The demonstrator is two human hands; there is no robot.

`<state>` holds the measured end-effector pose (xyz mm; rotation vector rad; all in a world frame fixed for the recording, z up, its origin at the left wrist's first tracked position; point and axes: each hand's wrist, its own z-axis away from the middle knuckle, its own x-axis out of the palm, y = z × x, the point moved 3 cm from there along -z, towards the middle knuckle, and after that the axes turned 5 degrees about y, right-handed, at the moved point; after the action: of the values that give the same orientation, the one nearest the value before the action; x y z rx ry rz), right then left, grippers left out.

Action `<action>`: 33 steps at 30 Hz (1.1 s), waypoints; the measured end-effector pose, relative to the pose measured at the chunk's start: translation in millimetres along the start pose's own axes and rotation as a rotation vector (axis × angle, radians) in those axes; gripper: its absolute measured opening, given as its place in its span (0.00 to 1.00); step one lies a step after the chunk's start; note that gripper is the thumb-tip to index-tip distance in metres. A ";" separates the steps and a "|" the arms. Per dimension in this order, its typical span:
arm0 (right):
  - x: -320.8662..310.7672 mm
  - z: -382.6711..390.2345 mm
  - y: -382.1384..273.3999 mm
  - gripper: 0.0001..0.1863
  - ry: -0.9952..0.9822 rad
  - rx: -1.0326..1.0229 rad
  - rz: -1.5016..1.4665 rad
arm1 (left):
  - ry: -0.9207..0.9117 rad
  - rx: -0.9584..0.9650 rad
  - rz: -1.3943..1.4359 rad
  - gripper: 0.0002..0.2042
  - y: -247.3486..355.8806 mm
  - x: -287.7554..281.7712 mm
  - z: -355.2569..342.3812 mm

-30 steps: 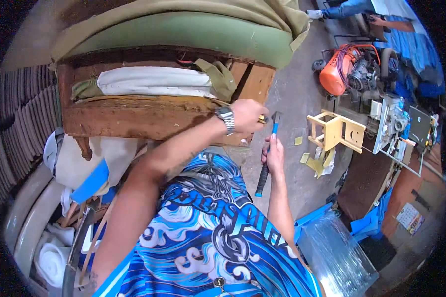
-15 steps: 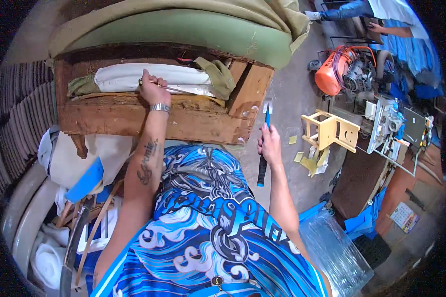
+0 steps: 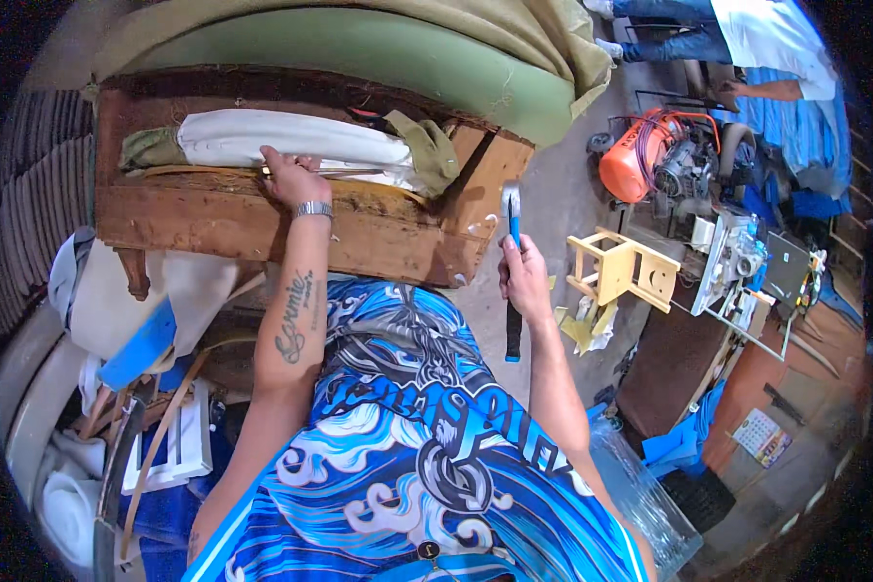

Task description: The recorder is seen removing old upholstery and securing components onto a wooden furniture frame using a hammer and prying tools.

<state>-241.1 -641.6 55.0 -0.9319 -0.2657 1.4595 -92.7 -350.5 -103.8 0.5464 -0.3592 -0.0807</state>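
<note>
Head view looks down over a blue patterned shirt at an upturned wooden furniture frame (image 3: 262, 218) lying on its side in a workshop. Left hand (image 3: 293, 179) reaches forward with the forearm nearly straight, a metal watch at the wrist and a tattoo along the forearm. Its fingers are curled down and pressed onto the edge of the frame, right where a roll of white fabric padding (image 3: 291, 144) meets the rough wood; a thin metal piece shows under the fingertips, too small to identify, so I cannot tell whether the hand actually pinches anything.

Right hand (image 3: 524, 276) is held off the frame's right end, elbow bent, wrist cocked upward. It is closed in a full fist around the shaft of a hammer (image 3: 511, 272) with a blue-and-black handle; the metal head points up and sits just beside the frame's corner, not touching it, while the black grip end hangs below the fist.

Olive cloth (image 3: 427, 150) is bunched at the right end of the padding, and a green upholstered cushion (image 3: 359, 48) curves above the frame. Well apart on the right stand a small pale wooden stool (image 3: 621, 267) and an orange air compressor (image 3: 635, 160). Another person (image 3: 757, 39) in a white top stands at the upper right.
</note>
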 end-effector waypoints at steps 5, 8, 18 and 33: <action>4.6 -7.5 -11.4 0.14 -0.041 -0.049 0.058 | 0.025 0.051 -0.007 0.16 9.0 -2.9 4.5; 5.5 -15.0 -12.5 0.15 -0.045 -0.087 0.128 | 0.026 0.051 0.008 0.15 8.0 -5.4 6.1; 42.6 -11.0 -85.9 0.18 -0.070 -0.380 0.515 | 0.020 0.082 -0.020 0.14 -3.5 -7.5 7.9; 327.8 -19.5 -211.1 0.14 -0.494 -1.075 2.022 | -0.251 -0.125 0.227 0.17 -83.6 -31.0 -83.6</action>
<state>-24.7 -316.8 62.0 -1.8255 -0.5289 3.6178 -90.3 -375.2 -223.5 0.3689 -0.6544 0.0475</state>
